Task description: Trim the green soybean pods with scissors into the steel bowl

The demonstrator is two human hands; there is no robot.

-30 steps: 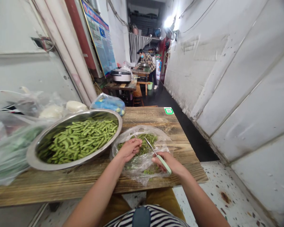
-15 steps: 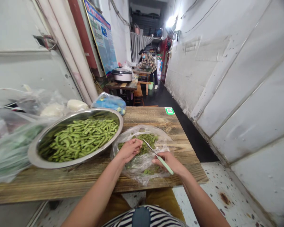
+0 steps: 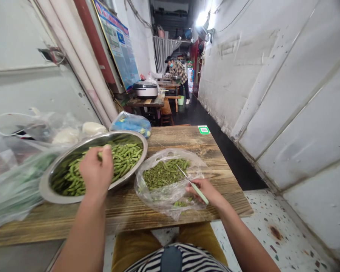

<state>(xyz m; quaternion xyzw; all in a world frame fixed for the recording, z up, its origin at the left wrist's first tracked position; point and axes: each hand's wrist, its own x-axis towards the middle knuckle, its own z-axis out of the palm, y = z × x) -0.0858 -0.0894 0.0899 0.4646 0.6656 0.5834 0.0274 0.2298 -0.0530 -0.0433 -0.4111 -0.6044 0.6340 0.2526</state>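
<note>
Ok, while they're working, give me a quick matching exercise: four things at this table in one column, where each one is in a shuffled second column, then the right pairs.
Things:
1. Left hand
2. Small knife with a pale green handle
3. Green pods
4. QR code card

Places:
A. At the far end of the wooden table
B. Heaped in the steel bowl
C. Held in the right hand
D. Reaching down among the pods

Pairs: 1-D, 2-C, 3-B, 4-A
</note>
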